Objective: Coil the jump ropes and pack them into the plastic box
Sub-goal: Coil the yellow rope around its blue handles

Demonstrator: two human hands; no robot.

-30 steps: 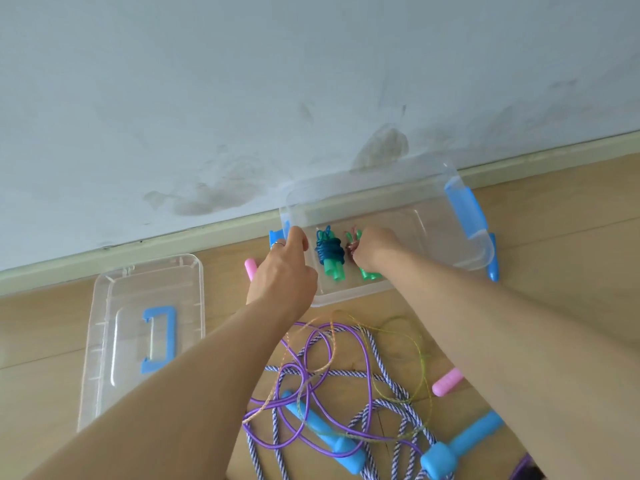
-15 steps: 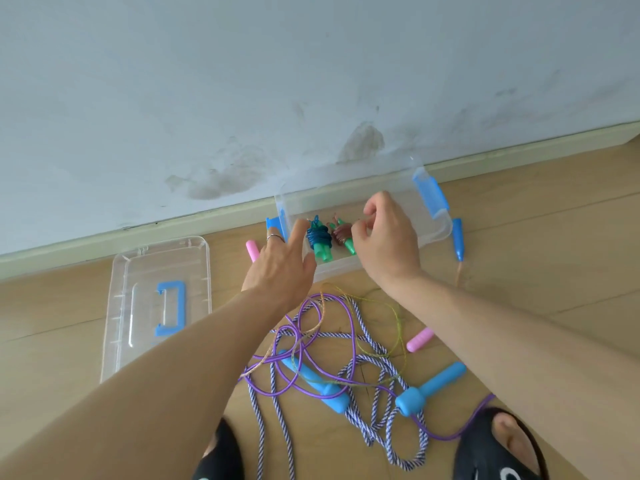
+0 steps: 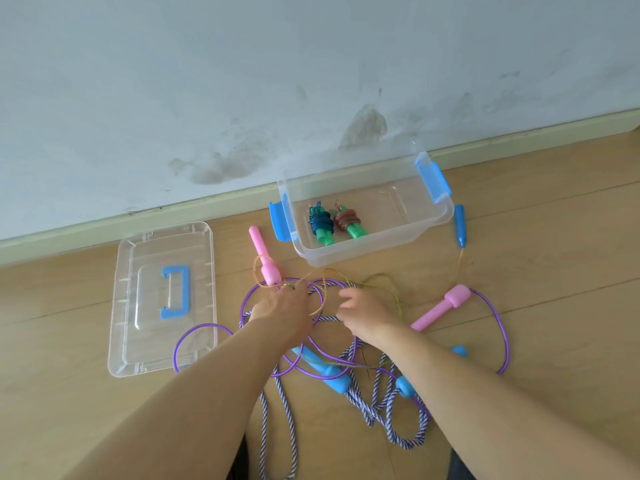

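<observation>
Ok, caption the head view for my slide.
Two coiled ropes packed in the box; both hands reach into the tangle.

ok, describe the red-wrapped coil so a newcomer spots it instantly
Find the clear plastic box with blue latches by the wall. Two coiled ropes with green handles lie inside. The red-wrapped coil is the right one; its neighbour is wound in dark blue.

2 bare, sleeveless forearms; a ring (image 3: 288, 286) on the left hand (image 3: 282, 308).

Both hands (image 3: 322, 306) over tangled ropes (image 3: 346, 362)
</observation>
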